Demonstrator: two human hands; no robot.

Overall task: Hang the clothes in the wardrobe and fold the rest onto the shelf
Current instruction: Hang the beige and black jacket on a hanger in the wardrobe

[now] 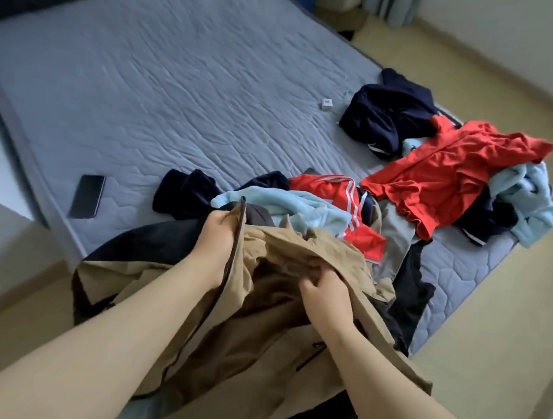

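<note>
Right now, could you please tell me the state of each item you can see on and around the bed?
Tan jacket: unfolded, held by both hands.
Left hand: grips the jacket's zip edge.
Right hand: grips jacket fabric.
Red shirt: crumpled, unfolded on the mattress.
Navy garment: crumpled, unfolded on the mattress.
Light blue fleece: bunched, unfolded.
Phone: flat on the mattress, screen dark.

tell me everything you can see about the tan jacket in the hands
The tan jacket looks like thin woven cloth with a darker brown inside. A dark zip runs along its front edge, and a short dark pocket zip shows lower down. It is crumpled and open, and drapes off the near corner of the bed over other clothes. The left hand grips the zip edge and the right hand grips bunched folds.
</note>
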